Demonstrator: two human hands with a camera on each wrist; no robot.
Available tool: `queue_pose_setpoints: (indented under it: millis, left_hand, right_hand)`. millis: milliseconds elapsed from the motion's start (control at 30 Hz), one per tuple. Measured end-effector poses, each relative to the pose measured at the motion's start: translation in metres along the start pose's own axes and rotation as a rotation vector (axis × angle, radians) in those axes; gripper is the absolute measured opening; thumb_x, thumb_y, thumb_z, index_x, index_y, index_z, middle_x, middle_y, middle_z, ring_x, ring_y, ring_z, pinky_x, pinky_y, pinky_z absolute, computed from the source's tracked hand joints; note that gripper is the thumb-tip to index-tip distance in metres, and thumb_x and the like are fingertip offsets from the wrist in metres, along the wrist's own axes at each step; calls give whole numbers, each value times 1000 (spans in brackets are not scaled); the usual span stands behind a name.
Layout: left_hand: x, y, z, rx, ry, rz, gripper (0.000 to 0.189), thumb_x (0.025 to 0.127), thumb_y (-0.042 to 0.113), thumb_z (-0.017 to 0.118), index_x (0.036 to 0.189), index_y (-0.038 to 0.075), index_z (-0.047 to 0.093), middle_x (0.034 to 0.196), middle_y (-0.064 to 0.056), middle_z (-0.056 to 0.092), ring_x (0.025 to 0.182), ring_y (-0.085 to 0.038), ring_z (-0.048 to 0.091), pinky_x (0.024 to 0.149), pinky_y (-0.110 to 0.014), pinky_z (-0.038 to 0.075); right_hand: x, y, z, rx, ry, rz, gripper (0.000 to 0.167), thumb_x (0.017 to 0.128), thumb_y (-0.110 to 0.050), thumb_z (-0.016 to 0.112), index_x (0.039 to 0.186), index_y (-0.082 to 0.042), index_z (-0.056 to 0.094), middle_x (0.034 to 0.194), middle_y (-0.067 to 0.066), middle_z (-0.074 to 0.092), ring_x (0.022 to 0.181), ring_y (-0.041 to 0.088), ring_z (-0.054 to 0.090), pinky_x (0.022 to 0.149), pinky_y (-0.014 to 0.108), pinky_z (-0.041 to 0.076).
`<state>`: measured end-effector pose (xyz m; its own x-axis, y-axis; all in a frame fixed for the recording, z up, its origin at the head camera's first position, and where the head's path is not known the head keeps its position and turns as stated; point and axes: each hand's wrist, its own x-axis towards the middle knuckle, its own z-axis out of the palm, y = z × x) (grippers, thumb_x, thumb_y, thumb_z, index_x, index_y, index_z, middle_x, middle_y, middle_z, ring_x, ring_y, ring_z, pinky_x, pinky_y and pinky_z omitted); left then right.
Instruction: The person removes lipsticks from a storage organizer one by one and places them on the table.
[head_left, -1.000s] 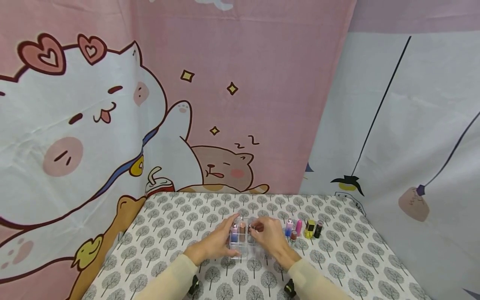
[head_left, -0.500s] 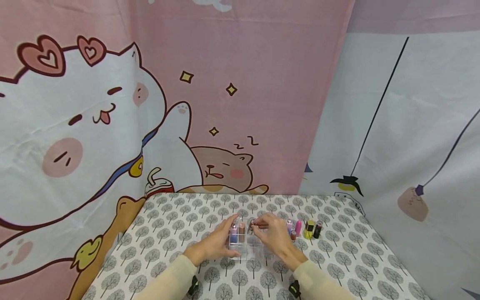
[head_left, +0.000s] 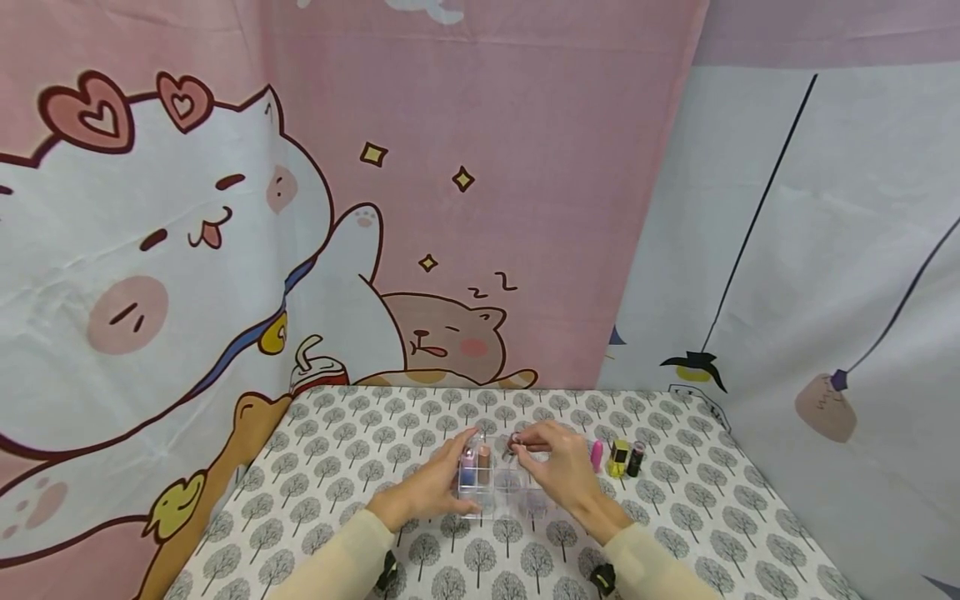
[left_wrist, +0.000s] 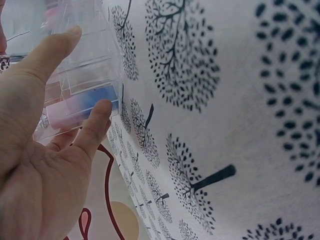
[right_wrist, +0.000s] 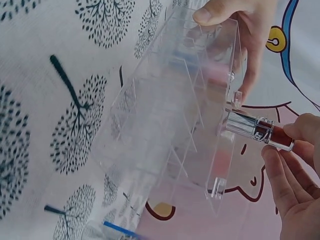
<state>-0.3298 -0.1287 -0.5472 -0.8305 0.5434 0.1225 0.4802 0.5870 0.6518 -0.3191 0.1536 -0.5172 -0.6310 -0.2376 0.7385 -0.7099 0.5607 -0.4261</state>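
Hanging silver end down, the tube (right_wrist: 260,131) is clamped at its red end in the right hand's grip (head_left: 562,467) just over the box (right_wrist: 160,115), probably leaving the lower end free. The left hand's grip (head_left: 431,483) clamps the box's side, likely steadying it.

The clear plastic compartmented box (head_left: 495,492) is barred at its sides by the left hand (head_left: 426,485) and the right hand (head_left: 564,468); passage is offered in front, over the white tree-printed cloth (head_left: 459,546).
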Motion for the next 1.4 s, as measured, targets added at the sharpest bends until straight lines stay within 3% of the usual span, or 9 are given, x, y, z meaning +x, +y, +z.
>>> queue_pose_setpoints:
  millis: [400, 633, 800, 1033, 1400]
  left_hand:
    - [1, -3, 1, -24, -6, -8, 139, 87, 26, 106, 188, 34, 10, 174, -25, 47, 126, -29, 71, 103, -31, 68]
    - [1, -2, 0, -21, -6, -4, 139, 88, 25, 106, 188, 32, 10, 177, -27, 44, 127, -29, 71, 106, -34, 69]
    - [0, -1, 0, -23, -8, -12, 139, 87, 25, 106, 188, 33, 10, 175, -26, 46, 125, -28, 72, 104, -34, 69]
    - [0, 0, 0, -17, -3, -4, 139, 87, 24, 106, 188, 30, 10, 180, -29, 41, 131, -29, 70, 111, -41, 69]
    - [0, 1, 1, -22, -3, -6, 138, 88, 23, 105, 188, 29, 10, 180, -29, 41, 137, -33, 68, 115, -43, 68]
  right_hand:
    - [-2, 7, -28, -26, 48, -73, 26, 86, 9, 96, 105, -5, 84, 100, 7, 85, 82, 18, 86, 75, 33, 75]
    - [-4, 14, -45, -50, 91, -103, 30, 83, 13, 97, 105, -4, 84, 98, 7, 86, 80, 19, 86, 75, 22, 72]
    - [-6, 18, -58, -81, 101, -79, 31, 82, 13, 97, 104, -3, 84, 99, 8, 87, 79, 20, 86, 73, 22, 71]
    - [-7, 23, -76, -124, 109, -23, 31, 81, 12, 99, 105, -3, 85, 98, 9, 86, 76, 19, 85, 74, 10, 66]
    - [-12, 33, -97, -159, 119, 32, 29, 83, 11, 98, 105, -4, 85, 100, 10, 87, 81, 26, 86, 79, 13, 68]
